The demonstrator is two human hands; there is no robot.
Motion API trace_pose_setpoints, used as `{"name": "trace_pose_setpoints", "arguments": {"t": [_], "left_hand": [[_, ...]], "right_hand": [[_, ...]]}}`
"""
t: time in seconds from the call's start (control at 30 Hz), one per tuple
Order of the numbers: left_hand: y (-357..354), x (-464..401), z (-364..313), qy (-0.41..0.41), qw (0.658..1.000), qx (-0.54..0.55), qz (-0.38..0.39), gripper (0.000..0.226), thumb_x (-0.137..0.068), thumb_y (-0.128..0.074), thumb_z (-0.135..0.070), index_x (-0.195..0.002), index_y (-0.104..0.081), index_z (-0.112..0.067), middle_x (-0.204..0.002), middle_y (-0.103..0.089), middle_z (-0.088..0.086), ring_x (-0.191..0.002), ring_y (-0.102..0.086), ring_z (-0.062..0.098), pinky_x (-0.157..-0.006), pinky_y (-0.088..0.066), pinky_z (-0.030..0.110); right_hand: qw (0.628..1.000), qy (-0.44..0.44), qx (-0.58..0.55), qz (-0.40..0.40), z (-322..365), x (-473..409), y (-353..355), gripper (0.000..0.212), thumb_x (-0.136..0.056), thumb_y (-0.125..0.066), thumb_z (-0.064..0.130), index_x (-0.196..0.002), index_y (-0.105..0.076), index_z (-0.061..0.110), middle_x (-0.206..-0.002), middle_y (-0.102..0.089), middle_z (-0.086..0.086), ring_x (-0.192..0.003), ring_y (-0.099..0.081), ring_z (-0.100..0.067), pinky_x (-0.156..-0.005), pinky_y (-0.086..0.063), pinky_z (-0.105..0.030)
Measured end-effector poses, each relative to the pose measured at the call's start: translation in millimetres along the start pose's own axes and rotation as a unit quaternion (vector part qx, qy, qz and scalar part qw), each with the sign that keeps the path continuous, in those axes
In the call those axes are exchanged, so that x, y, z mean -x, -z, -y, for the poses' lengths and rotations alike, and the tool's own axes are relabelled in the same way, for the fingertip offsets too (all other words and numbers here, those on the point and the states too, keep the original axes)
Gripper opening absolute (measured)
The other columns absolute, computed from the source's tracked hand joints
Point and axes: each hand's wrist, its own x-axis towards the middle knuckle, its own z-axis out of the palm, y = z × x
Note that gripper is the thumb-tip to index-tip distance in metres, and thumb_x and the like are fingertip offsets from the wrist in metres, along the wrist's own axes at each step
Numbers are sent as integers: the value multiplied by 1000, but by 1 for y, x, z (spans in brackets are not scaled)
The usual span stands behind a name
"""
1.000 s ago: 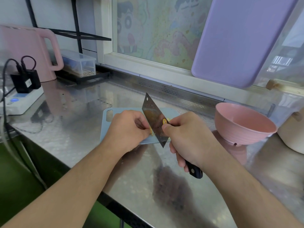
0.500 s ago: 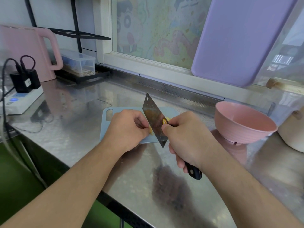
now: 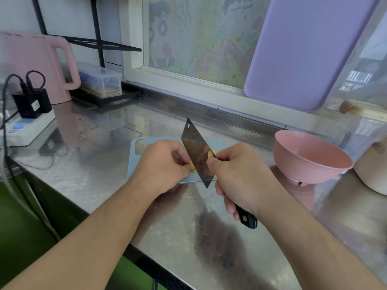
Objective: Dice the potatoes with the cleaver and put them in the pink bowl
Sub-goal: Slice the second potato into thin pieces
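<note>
A small blue cutting board [image 3: 134,162] lies on the steel counter. My right hand [image 3: 236,174] grips the cleaver [image 3: 196,149] by its dark handle, blade on edge over the board. My left hand [image 3: 161,164], fingers curled, holds pale yellow potato [image 3: 193,167] right against the blade's left face; most of the potato is hidden by the hand and blade. A little more yellow shows behind the blade. The pink bowl [image 3: 310,158] stands to the right of the board, and I see nothing inside it.
A pink kettle [image 3: 35,63], a white power strip [image 3: 27,126] with black plugs and a clear lidded box [image 3: 100,80] sit at the back left. A lilac board [image 3: 303,49] leans on the window. A cream pot [image 3: 372,168] stands right of the bowl. The counter edge runs near my forearms.
Both hands and the cleaver stay in almost the same place; the blade shifts only slightly over the potato.
</note>
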Motion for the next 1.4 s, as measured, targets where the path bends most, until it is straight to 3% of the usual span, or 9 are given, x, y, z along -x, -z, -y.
{"name": "trace_pose_setpoints", "arguments": {"t": [0.07,0.23,0.33,0.47,0.7,0.93,1.13,1.3,1.4], "left_hand": [[0,0,0,0,1000,2,0,19,-77,-83,-8,-72,-75,-24,-67,-74,-11,-63,-70,5,-64,-62,29],[0,1,-1,-1,1000,-1,-3,18,-77,-83,-9,-71,-74,-24,-66,-74,-10,-63,-72,11,-64,-63,36],[0,1,-1,-2,1000,-5,-5,18,-77,-83,-10,-71,-74,-24,-66,-74,-10,-63,-71,10,-65,-63,37],[0,0,0,-2,1000,-10,-6,18,-77,-84,-11,-71,-74,-25,-67,-74,-10,-63,-70,7,-66,-63,35],[1,0,0,-4,1000,-17,-5,17,-77,-84,-12,-71,-74,-25,-68,-74,-10,-65,-71,4,-69,-64,35],[1,0,0,0,1000,-9,-4,18,-77,-85,-13,-70,-74,-25,-68,-74,-10,-65,-72,6,-71,-64,37],[0,-1,1,-3,1000,-11,6,17,-77,-84,-11,-73,-75,-26,-71,-75,-13,-69,-71,0,-73,-62,26],[-1,-1,3,-17,1000,-11,8,20,-79,-83,-6,-77,-75,-24,-76,-76,-11,-74,-70,-5,-67,-53,7],[-5,0,2,-52,998,-35,5,20,-81,-82,-6,-77,-74,-24,-78,-74,-11,-76,-69,-4,-67,-53,8]], "right_hand": [[1000,-2,0,4,-2,-1,-2,31,-102,-47,23,-83,-58,2,-64,-64,-35,-29,-49,-28,-36,-43,-29],[1000,-3,-2,4,-1,-2,-4,30,-102,-47,21,-82,-57,2,-63,-62,-36,-28,-48,-28,-36,-44,-30],[1000,-7,4,4,-1,-2,-4,30,-103,-47,21,-82,-57,3,-59,-60,-30,-27,-48,-27,-36,-43,-28],[1000,-13,9,7,2,-2,-4,25,-103,-46,20,-85,-55,6,-77,-68,-37,-30,-51,-28,-36,-45,-28],[998,-40,28,27,3,1,-7,21,-103,-44,20,-94,-56,6,-85,-70,-35,-28,-50,-27,-38,-47,-30],[997,-58,40,29,3,-5,-8,16,-98,-43,14,-94,-54,2,-71,-65,-29,-33,-53,-30,-43,-52,-43],[1000,-16,1,-7,-7,-14,-9,31,-103,-46,22,-86,-59,1,-63,-62,-27,-27,-49,-25,-34,-44,-28],[998,9,-34,-54,-10,-12,11,34,-102,-49,21,-96,-68,-6,-53,-57,-13,-27,-48,-26,-35,-44,-29],[996,14,-54,-62,-12,-13,18,35,-103,-49,19,-99,-66,-11,-52,-55,-10,-28,-48,-26,-36,-43,-29]]}}
